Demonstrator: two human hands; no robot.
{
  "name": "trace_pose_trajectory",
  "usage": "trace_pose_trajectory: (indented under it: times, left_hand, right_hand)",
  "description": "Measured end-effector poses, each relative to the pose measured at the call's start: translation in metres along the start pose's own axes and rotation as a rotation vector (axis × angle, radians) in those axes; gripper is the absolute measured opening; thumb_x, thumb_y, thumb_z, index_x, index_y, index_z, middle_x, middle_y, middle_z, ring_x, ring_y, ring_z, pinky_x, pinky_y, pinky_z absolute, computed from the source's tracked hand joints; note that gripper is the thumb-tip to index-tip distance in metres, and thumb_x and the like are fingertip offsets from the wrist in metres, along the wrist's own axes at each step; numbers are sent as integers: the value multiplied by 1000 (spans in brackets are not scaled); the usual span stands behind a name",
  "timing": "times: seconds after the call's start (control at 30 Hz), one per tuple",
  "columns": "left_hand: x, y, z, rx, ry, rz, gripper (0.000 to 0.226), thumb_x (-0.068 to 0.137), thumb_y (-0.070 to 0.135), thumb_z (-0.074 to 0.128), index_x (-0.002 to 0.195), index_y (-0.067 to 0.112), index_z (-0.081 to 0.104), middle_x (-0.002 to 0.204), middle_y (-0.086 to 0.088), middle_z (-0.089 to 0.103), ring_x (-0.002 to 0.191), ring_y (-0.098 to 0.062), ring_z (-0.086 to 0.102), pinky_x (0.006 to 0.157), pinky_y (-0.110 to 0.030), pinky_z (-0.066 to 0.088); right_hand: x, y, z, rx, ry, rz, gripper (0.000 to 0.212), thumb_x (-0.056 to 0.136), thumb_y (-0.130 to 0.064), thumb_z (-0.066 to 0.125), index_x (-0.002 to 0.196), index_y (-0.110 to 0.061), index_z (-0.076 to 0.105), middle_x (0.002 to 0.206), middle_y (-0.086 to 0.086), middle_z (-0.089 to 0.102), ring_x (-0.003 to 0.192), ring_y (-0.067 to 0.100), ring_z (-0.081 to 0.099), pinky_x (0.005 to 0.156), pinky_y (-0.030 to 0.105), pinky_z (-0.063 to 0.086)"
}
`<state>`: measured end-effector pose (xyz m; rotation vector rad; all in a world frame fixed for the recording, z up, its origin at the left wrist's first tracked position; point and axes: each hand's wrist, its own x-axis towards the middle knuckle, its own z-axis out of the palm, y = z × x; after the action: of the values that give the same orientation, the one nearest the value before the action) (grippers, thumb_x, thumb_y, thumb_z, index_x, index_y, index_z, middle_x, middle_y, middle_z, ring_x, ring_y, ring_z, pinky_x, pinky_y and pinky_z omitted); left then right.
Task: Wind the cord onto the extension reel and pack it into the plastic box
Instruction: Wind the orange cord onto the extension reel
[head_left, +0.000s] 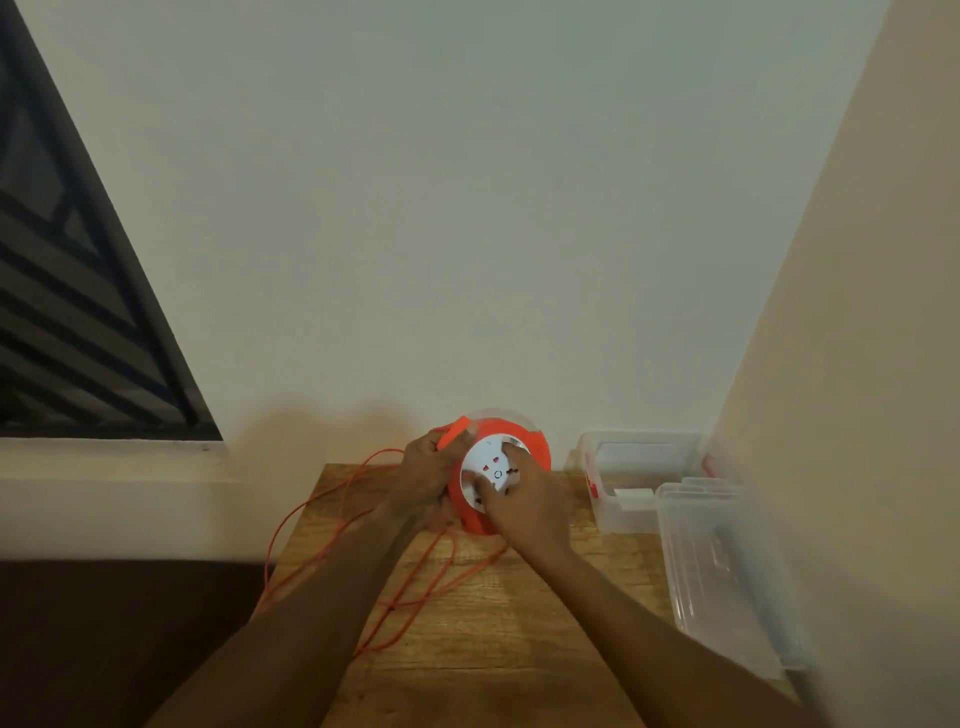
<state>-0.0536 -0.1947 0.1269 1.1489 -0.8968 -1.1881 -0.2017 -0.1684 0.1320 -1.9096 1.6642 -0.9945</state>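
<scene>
Head view: left hand (431, 470) grips the orange handle of the extension reel (535, 441), and right hand (524, 506) presses curled fingers on its white face, between both hands. Cord (332, 499) lies in loose loops under the forearms on the wooden table (519, 623). Plastic box (644, 457) stands open, right of the right hand. Cord seems thin and soft, easy to tangle; reel is probably light and rigid, best held by the handle.

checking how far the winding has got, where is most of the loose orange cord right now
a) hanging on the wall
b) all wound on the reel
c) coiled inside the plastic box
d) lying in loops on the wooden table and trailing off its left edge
d: the loose orange cord lies in loops on the wooden table and trails off its left edge, below the reel.
</scene>
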Motion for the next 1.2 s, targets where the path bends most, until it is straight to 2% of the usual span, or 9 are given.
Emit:
trace_pose_trajectory:
  times: [0.1, 0.17, 0.23, 0.3, 0.4, 0.63, 0.87, 1.03, 1.2]
  left_hand:
    - [1, -2, -6, 51, -13, -43, 46, 82, 45, 82, 105, 6, 78, 105, -20, 80, 95, -37, 77, 82, -52, 65]
    - [2, 1, -10, 39, -22, -75, 58, 74, 52, 83, 106, 3, 77, 107, -23, 79, 93, -37, 76, 86, -57, 63]
    - [2, 5, -12, 32, -48, -93, 61, 74, 54, 82, 107, 3, 77, 107, -24, 79, 91, -36, 76, 86, -56, 63]
    - [1, 9, -14, 39, -82, -102, 56, 80, 52, 78, 110, 4, 77, 108, -22, 79, 92, -36, 77, 85, -54, 64]
    - [1, 16, -17, 52, -115, -116, 51, 92, 46, 72, 113, 0, 75, 109, -23, 79, 88, -36, 78, 77, -49, 66]
    - [-1, 22, -21, 102, -208, -120, 50, 89, 50, 74, 107, 3, 78, 110, -30, 76, 86, -37, 76, 74, -46, 65]
    - [-4, 31, -15, 222, -295, -145, 37, 90, 54, 68, 99, 22, 84, 109, -17, 80, 92, -34, 79, 74, -43, 66]
    - [-3, 34, -20, 199, -285, -163, 42, 95, 47, 70, 107, 8, 80, 117, -32, 73, 97, -45, 72, 94, -61, 57]
    - [-6, 40, -19, 199, -263, -167, 42, 92, 48, 70, 104, 10, 79, 115, -30, 75, 94, -42, 73, 85, -51, 63]
  right_hand:
    - [-10, 2, 8, 194, -75, 92, 74, 83, -40, 71, 148, -26, 40, 137, -5, 58, 121, 17, 57, 89, 24, 46]
    - [-15, 3, 6, 150, -142, 42, 82, 81, -36, 69, 151, -28, 27, 107, -8, 71, 95, 11, 67, 70, 18, 50]
    - [-18, 8, -2, -90, -148, -138, 79, 82, -35, 63, 148, -28, 20, 88, -8, 71, 75, 11, 67, 58, 24, 53]
    - [-16, 17, -15, -421, -111, -459, 62, 83, -28, 63, 137, -26, 33, 96, 0, 71, 73, 17, 67, 55, 31, 56]
    - [-1, 24, -38, -729, -175, -847, 52, 78, -17, 76, 125, -24, 55, 125, 15, 59, 91, 28, 65, 58, 35, 57]
    - [34, -1, -70, -1014, -411, -1320, 49, 97, -17, 58, 141, -35, 45, 149, 16, 32, 108, 34, 56, 68, 43, 57]
    - [41, -36, -77, -1210, -478, -1547, 56, 88, -25, 72, 138, -33, 48, 145, 7, 38, 99, 26, 57, 69, 37, 55]
    - [48, -41, -89, -1253, -459, -1524, 63, 86, -32, 75, 141, -30, 44, 142, 10, 42, 114, 30, 56, 73, 36, 56]
    - [43, -42, -88, -1322, -443, -1519, 75, 82, -38, 79, 144, -36, 38, 136, 10, 49, 103, 28, 63, 65, 34, 55]
